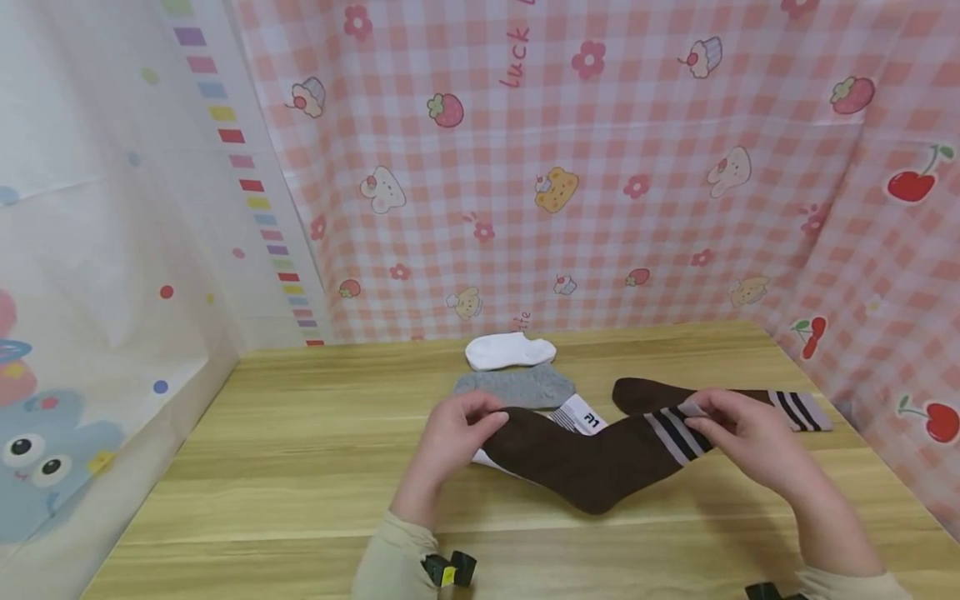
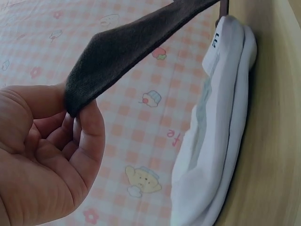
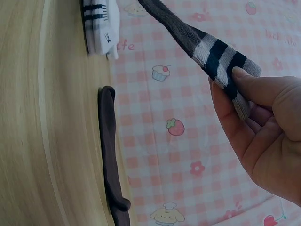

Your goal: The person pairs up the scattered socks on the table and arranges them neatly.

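A dark brown sock (image 1: 592, 467) with a striped cuff is stretched between both hands above the table. My left hand (image 1: 453, 437) pinches its toe end between thumb and finger, as the left wrist view also shows. The striped cuff (image 3: 223, 59) is pinched by my right hand (image 1: 746, 433). Behind it lies a second brown sock (image 1: 648, 394) with the same stripes, flat on the table. White socks (image 2: 230, 108) with a lettered, striped cuff (image 1: 581, 415) lie partly hidden below the held sock.
Farther back on the wooden table (image 1: 300, 467) lie a grey sock (image 1: 517, 385) and a white low-cut sock (image 1: 506, 352). A pink checked curtain (image 1: 487, 167) hangs behind the table and on the right, with a white patterned sheet (image 1: 112, 208) on the left.
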A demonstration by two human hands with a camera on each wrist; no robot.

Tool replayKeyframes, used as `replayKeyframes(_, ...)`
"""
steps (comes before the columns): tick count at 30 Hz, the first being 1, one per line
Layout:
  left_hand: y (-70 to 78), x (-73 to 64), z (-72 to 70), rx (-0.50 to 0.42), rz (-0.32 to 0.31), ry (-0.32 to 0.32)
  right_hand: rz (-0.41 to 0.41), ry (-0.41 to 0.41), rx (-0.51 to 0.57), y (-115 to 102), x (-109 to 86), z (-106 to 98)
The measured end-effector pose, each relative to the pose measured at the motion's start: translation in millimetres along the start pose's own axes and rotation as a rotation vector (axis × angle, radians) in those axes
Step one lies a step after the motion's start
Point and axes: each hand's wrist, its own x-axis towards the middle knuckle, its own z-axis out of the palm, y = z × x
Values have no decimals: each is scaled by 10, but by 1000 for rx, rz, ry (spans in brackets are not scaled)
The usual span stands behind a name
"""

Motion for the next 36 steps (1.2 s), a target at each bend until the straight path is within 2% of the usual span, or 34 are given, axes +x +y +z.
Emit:
replayKeyframes(11,-128,-97,-173,108,31,-35,-55,-58,42,-73,-5,86)
replayKeyframes(17,-212,-141,-273,118,-10,-60,-63,-108,61,-119,2,145)
replayKeyframes(25,-275,-204,-403,123,-67,-96,-89,-132,81,-190,25,198)
replayKeyframes(36,-342,-328,-532,134,-16,-164,-112,-204,126,-245,6,273)
